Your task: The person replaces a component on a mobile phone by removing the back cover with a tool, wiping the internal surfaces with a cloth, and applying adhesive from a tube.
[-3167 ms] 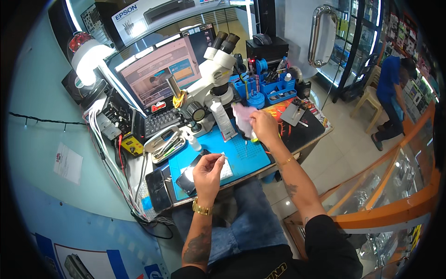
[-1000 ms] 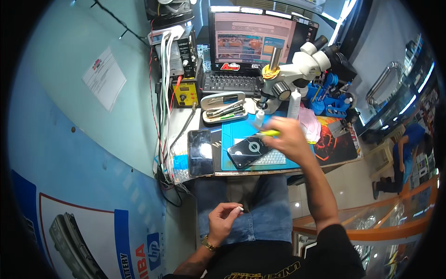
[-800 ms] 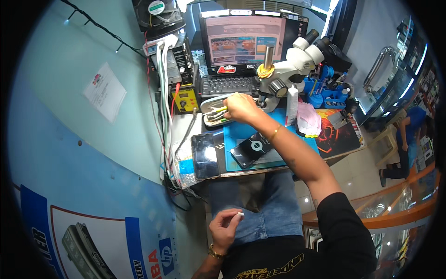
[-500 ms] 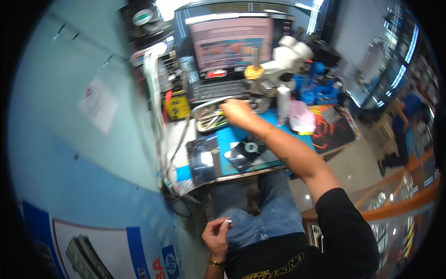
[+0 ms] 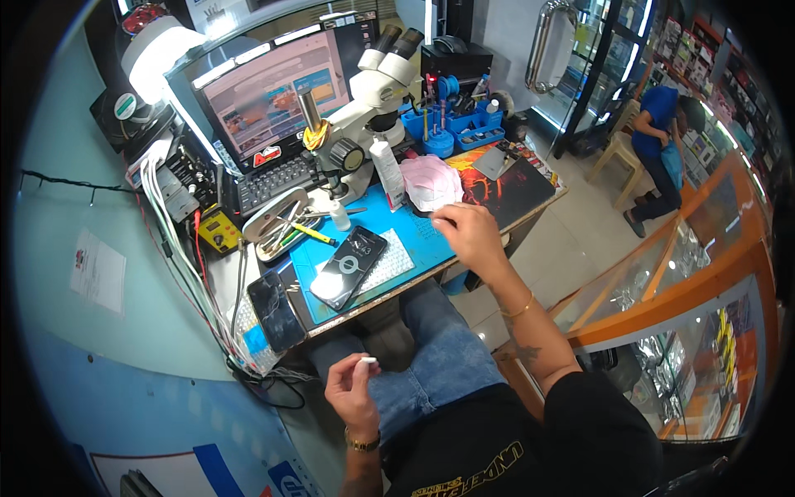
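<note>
My left hand (image 5: 352,389), above my lap, pinches a small white piece (image 5: 368,360) between thumb and fingertips. My right hand (image 5: 470,238) is over the right part of the blue work mat (image 5: 418,261), just in front of a bundled pink cloth (image 5: 431,184). Its fingers are curled inward; anything between them is hidden. A smartphone (image 5: 349,267) with its screen lit lies at an angle on a white bubbled sheet (image 5: 389,263) on the mat. Behind it are a yellow pen-like tool (image 5: 313,232) and a small white bottle (image 5: 339,217).
Left of the mat lies a second, dark phone (image 5: 276,311). A microscope (image 5: 373,91) stands before a laptop (image 5: 265,103), beside a tool tray (image 5: 281,224). Blue organizers (image 5: 472,128) fill the back right. Cables (image 5: 178,240) hang along the left wall. A person (image 5: 660,137) sits farther right.
My right hand has moved from the tool tray rightward and nearer, to the pink cloth. My left hand keeps its pinch on the white piece. The head view has shifted.
</note>
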Available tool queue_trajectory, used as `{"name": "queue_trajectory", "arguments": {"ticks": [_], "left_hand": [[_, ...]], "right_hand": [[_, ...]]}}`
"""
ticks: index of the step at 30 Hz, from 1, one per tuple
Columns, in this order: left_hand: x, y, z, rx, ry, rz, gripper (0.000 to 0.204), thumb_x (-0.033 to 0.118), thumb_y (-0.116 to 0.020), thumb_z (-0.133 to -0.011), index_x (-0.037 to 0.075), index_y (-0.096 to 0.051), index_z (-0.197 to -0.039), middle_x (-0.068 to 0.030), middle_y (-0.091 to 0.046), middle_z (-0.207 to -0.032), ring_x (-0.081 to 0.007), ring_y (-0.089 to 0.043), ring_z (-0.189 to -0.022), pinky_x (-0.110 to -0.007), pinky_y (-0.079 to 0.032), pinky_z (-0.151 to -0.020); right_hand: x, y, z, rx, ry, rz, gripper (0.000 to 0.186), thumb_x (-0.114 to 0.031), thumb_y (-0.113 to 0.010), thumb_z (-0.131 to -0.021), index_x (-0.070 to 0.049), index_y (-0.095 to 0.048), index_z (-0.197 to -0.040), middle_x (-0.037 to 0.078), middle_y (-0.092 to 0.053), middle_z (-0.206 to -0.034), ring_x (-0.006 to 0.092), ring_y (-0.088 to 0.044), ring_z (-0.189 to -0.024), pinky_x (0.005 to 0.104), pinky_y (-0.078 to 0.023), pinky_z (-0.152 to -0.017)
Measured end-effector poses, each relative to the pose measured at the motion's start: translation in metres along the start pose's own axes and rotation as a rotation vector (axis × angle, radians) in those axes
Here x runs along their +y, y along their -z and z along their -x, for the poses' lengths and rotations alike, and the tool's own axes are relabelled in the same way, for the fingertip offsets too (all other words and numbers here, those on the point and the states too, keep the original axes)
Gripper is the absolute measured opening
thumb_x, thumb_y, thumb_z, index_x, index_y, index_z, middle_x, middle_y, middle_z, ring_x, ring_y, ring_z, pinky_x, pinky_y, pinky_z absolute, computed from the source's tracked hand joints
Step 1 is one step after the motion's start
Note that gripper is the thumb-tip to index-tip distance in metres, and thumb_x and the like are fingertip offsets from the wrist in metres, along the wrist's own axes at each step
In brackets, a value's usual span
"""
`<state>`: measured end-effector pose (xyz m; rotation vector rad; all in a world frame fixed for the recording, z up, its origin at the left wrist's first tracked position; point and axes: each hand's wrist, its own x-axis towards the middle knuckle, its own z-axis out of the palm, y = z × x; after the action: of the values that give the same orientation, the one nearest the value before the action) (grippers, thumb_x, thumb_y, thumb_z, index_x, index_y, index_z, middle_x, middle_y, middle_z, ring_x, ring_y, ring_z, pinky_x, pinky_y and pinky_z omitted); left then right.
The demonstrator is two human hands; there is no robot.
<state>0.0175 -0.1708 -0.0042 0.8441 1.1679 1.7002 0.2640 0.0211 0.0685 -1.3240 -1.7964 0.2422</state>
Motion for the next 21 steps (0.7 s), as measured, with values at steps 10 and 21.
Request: {"name": "queue_trajectory", "arguments": {"ticks": [10,21], "left_hand": [[0.007,-0.016,-0.022,-0.142,-0.063,-0.037,0.011,-0.004,-0.062,-0.097,-0.002,-0.062,-0.108,-0.0146,-0.069,-0.101,-0.0186,-0.068,-0.085,-0.032,-0.058,-0.078],[0.020,-0.030,-0.071,-0.134,0.056,-0.152,0.014,-0.009,-0.068,-0.091,-0.004,-0.067,-0.104,-0.0139,-0.069,-0.106,-0.0167,-0.068,-0.092,-0.029,-0.057,-0.082]], "right_hand": [[0.042,-0.057,-0.012,-0.148,-0.145,0.539,0.018,-0.016,-0.074,-0.078,0.001,-0.070,-0.074,0.023,-0.071,-0.086,0.0407,-0.071,-0.081,0.0499,-0.056,-0.069],[0.037,-0.061,-0.042,-0.266,-0.200,0.418,0.015,-0.009,-0.074,-0.081,0.000,-0.069,-0.092,0.020,-0.069,-0.091,0.0400,-0.069,-0.086,0.0489,-0.055,-0.075]]}}
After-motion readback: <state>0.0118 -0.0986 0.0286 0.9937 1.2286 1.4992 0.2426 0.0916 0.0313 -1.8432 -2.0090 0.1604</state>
